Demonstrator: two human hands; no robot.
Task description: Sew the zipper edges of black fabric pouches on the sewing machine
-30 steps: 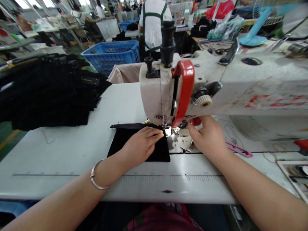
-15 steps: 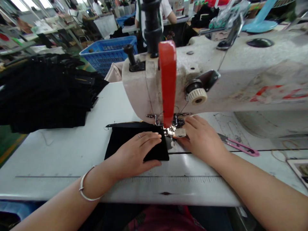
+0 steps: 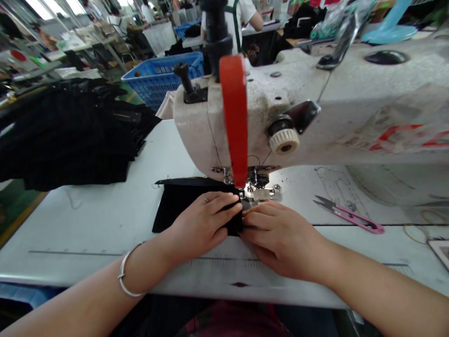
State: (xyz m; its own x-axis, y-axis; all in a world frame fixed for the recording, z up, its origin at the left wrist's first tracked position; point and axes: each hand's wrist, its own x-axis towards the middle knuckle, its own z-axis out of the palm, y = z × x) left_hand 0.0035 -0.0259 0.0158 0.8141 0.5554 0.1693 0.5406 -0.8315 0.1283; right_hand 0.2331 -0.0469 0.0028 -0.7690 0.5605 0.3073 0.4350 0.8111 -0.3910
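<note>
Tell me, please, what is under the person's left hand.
Black fabric lies under the left hand; its left part shows beyond the hand. The fabric lies on the pale tabletop. The area that the palm covers cannot be seen.

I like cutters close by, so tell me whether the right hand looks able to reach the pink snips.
Probably yes: the right hand, at the edge of the black fabric, has no visible obstacle between it and the pink snips.

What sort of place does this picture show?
Probably a sewing workshop or garment factory. A sewing machine stands over a black fabric piece, a large pile of black fabric lies on the left, and another person is behind the machine.
</note>
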